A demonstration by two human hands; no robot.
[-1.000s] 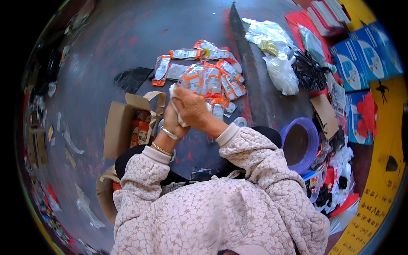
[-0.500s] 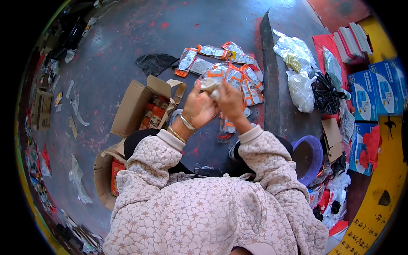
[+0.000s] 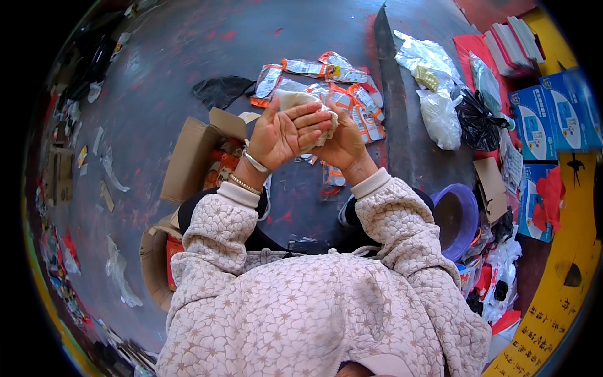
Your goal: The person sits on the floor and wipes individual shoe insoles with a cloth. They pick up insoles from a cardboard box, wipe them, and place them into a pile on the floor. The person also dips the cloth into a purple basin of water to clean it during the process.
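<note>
An off-white cloth point(image 3: 291, 98) is bunched up between my two hands, above the floor in front of me. My left hand point(image 3: 281, 137) is palm up, its fingers stretched out flat across the cloth and pointing toward my right hand. Wrapped about the cloth's right side is my right hand point(image 3: 344, 146), with part of its fingers hidden behind the cloth and the left fingers. Just beyond the hands, several orange-and-white packets point(image 3: 367, 125) lie spread on the floor, some overlapping.
An open cardboard box point(image 3: 187, 154) with orange packets stands left of my hands, a second carton point(image 3: 151, 257) nearer. A black plastic sheet point(image 3: 220, 92) lies beyond. To the right are a dark raised strip point(image 3: 394, 100), plastic bags point(image 3: 438, 116), a purple bucket point(image 3: 470, 220) and blue boxes point(image 3: 531, 129).
My left hand has opened flat, and the cloth, crumpled small between both hands before, now spreads wider. My right hand has turned and come down beside the left.
</note>
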